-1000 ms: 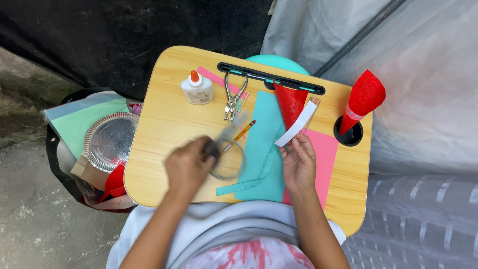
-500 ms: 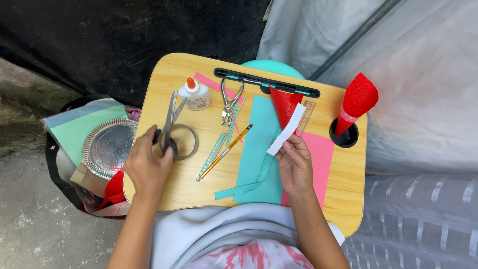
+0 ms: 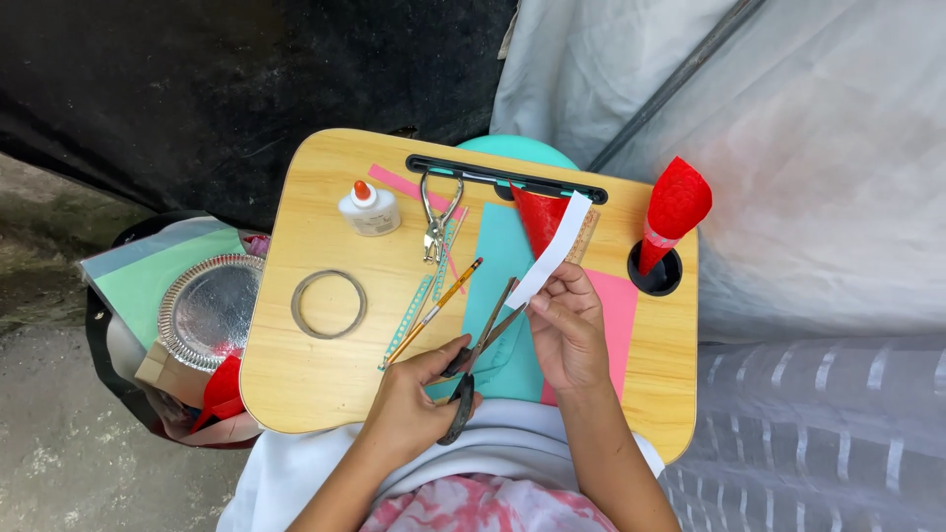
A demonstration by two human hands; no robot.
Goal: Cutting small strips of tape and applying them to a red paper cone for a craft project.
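Observation:
My left hand grips black-handled scissors with the blades apart, pointing up toward a white paper strip. My right hand pinches the lower end of that strip, holding it tilted above a teal paper sheet and a pink sheet. All of this is over a wooden lap tray. The scissor tips sit just beside the strip's lower end, close to my right fingers.
On the tray lie a clear tape ring, a white glue bottle, a metal hole punch, a pencil and a teal ruler. A red cone stands in the cup hole. A bag with a foil plate sits left.
My left hand left the tape ring on the tray's left side and came back to the middle with the scissors, now opened beside the white strip. My right hand kept hold of the strip.

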